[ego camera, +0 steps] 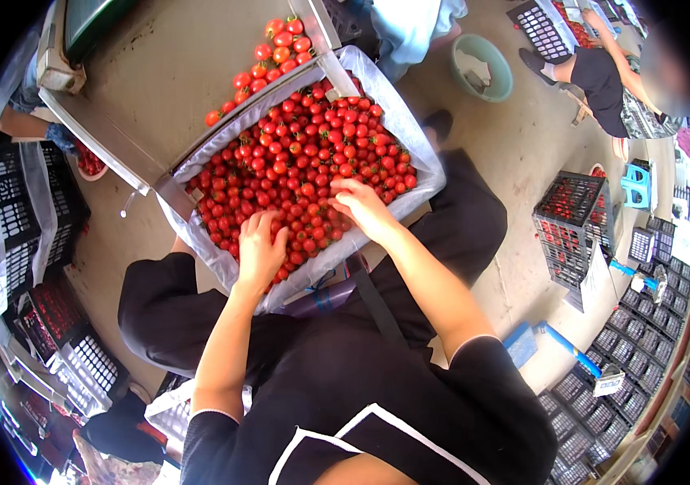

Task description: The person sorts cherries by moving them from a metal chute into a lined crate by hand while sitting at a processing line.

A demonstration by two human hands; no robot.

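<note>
Small red tomatoes (296, 151), some with green stems, fill a crate lined with white plastic sheeting (420, 151) at my knees. My left hand (262, 245) lies palm down on the tomatoes near the crate's close side, thumb apart from the bent fingers. Above the near right part of the heap, my right hand (362, 206) has its fingers spread and some of them blurred. I see no tomato held in either hand, though the palms are hidden. Beyond the crate, larger orange-red tomatoes (283, 53) lie along the edge of a metal sorting tray (157, 73).
A green basin (502, 76) stands on the floor at the upper right, near a seated person (599, 79). Black plastic crates (572, 224) with tomatoes are stacked at right. More crates (17, 212) stand at left. A blue-handled tool (572, 351) lies at lower right.
</note>
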